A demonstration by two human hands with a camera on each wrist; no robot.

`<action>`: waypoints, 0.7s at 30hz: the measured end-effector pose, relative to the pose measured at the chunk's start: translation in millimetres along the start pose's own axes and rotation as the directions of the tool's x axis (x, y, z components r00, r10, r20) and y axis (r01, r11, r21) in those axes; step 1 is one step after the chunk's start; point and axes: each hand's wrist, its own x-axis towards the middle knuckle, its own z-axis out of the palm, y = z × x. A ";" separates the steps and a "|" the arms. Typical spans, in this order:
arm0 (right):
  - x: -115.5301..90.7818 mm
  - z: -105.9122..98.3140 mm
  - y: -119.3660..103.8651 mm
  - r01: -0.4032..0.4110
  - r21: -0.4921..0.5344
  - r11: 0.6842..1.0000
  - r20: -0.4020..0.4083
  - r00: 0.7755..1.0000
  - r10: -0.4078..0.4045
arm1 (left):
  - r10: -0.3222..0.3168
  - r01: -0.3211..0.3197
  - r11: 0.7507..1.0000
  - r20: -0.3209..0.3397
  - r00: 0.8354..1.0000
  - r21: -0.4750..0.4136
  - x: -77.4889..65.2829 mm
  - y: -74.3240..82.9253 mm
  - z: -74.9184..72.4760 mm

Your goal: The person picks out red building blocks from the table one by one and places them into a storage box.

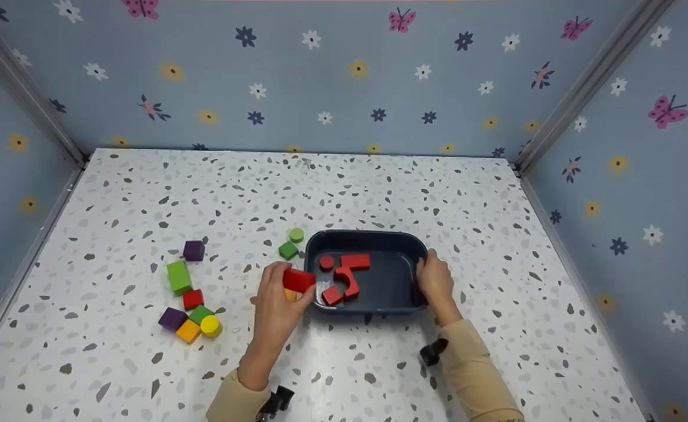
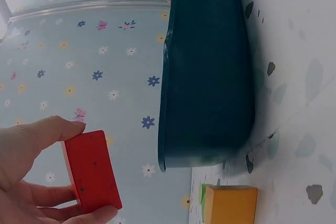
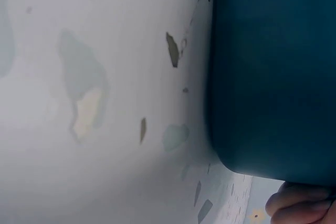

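The left hand (image 1: 276,308) pinches a red block (image 1: 299,281) between thumb and fingertips, holding it just outside the tray (image 1: 394,282) at nine o'clock. The right hand (image 1: 436,282) grips the tray's wall at three o'clock, though its exact finger placement is partly hidden. The step looks like bringing the block over the rim. Keep that brace firm, and lift enough to pass the edge; how much clearance there is now is hard to judge. The orange block (image 2: 231,205) sits beneath the pinch, so avoid dipping the fingers early. The red disc (image 1: 326,262) at ten o'clock and red cube (image 1: 332,295) at eight crowd the near side; releasing low, toward four, should spare them.
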 end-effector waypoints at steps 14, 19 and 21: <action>0.6 -0.1 1.5 -0.012 0.028 1.000 0.006 1.000 0.012 | 0.162 -0.153 0.983 0.093 0.982 -0.099 3.0 15.7 35.6; 0.4 -0.8 0.7 -0.004 0.025 1.000 -0.001 1.000 0.004 | 0.205 -0.196 0.977 0.121 0.971 -0.083 7.7 20.1 49.4; 0.3 -1.3 0.4 0.001 0.027 1.000 -0.005 1.000 -0.001 | 0.226 -0.218 0.973 0.129 0.966 -0.072 10.1 21.6 54.4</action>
